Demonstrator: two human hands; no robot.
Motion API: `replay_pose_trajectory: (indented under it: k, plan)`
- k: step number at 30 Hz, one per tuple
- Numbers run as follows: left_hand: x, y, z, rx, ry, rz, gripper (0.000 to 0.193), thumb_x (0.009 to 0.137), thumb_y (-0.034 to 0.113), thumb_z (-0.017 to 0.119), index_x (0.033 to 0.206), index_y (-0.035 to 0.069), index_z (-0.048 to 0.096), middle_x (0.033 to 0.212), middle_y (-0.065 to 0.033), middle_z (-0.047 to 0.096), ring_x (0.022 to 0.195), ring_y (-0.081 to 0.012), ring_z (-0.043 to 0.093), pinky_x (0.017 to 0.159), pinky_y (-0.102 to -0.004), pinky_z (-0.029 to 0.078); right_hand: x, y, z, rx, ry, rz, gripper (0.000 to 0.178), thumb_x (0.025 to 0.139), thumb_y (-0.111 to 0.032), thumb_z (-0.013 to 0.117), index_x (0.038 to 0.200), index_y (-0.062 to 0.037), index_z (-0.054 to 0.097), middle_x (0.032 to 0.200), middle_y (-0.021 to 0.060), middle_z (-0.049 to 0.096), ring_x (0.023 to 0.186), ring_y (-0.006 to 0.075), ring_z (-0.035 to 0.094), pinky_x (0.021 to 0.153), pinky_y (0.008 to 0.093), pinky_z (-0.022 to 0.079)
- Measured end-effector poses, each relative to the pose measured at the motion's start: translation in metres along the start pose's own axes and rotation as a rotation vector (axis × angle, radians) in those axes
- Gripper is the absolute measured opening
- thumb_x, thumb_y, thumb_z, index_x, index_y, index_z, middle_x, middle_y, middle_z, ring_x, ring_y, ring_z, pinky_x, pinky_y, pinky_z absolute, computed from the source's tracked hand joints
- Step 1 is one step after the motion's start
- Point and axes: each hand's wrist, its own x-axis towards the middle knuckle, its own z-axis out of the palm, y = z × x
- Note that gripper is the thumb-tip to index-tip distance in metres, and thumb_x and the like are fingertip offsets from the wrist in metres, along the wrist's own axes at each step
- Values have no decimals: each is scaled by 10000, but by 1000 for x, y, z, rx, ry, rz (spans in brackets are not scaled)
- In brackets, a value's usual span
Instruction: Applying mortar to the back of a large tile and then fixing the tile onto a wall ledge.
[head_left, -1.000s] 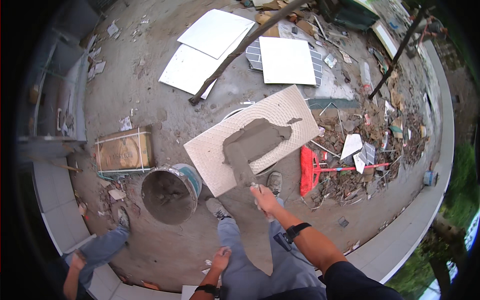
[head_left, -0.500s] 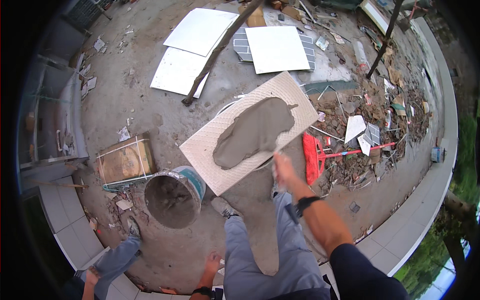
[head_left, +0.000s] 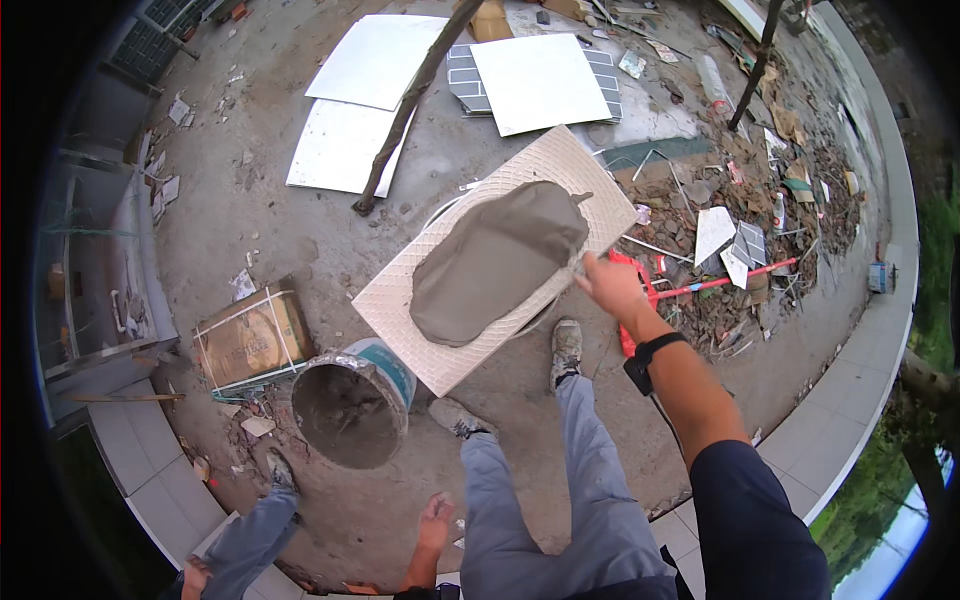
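Observation:
A large pale tile (head_left: 400, 295) lies slantwise before me, its textured back facing up. A thick patch of grey mortar (head_left: 490, 265) covers its middle. At the tile's right edge my right hand (head_left: 612, 287) is closed round what looks like a mortar-smeared trowel (head_left: 577, 262). Its blade barely stands out from the mortar. My left hand (head_left: 436, 515) hangs low beside my left leg, away from the tile, with nothing in it and its fingers loosely bent apart. Left of the tile's near corner stands a bucket (head_left: 350, 412) with mortar inside.
A strapped cardboard box (head_left: 255, 340) sits left of the bucket. White panels (head_left: 545, 85) lie beyond the tile, near a leaning pole (head_left: 412, 100). Rubble (head_left: 720, 330) and a red broom (head_left: 690, 288) are at the right. Another person's leg (head_left: 250, 535) shows at lower left.
My right hand has moved up and right along the tile's edge. The mortar patch looks broader and smoother at its near left end. My left hand has risen slightly, its fingers looser.

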Motion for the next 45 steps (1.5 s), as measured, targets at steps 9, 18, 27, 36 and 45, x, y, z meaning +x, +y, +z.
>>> replay_pose_trajectory:
  k: [9, 18, 27, 36, 45]
  plan:
    - [-19, -13, 27, -56, -17, -301, 241, 904, 225, 611, 1076, 60, 643, 798, 18, 607, 717, -76, 517, 657, -252, 426, -54, -44, 47, 770, -244, 270, 488, 948, -487, 497, 1070, -16, 536, 825, 224, 671, 771, 397, 667, 672, 498, 516]
    - [13, 23, 43, -97, -6, -176, 236, 918, 209, 606, 1092, 50, 622, 932, -3, 633, 861, -102, 562, 805, -263, 461, -20, 30, 37, 783, 152, 482, 469, 924, -481, 553, 986, -16, 544, 818, 229, 664, 795, 398, 658, 660, 501, 506]
    - [26, 89, 75, -4, -31, -42, 293, 940, 276, 604, 1094, 27, 613, 916, -9, 644, 799, -95, 545, 742, -254, 451, -70, 28, 43, 263, -55, 75, 418, 914, -499, 541, 955, -83, 533, 803, 170, 680, 688, 352, 674, 565, 488, 500]
    - [46, 131, 119, 128, -120, -142, 225, 940, 176, 612, 1087, 5, 618, 957, -37, 646, 890, -108, 579, 807, -258, 465, -79, 190, 42, 437, 128, 480, 404, 918, -451, 562, 1072, -79, 532, 778, 183, 664, 715, 396, 651, 614, 496, 488]
    - [25, 162, 157, -52, -62, -134, 276, 976, 189, 560, 1194, 22, 587, 962, -22, 648, 873, -102, 588, 786, -241, 470, 20, 214, -29, 535, -61, 52, 500, 906, -523, 544, 1058, -48, 579, 814, 227, 646, 812, 427, 634, 705, 505, 484]
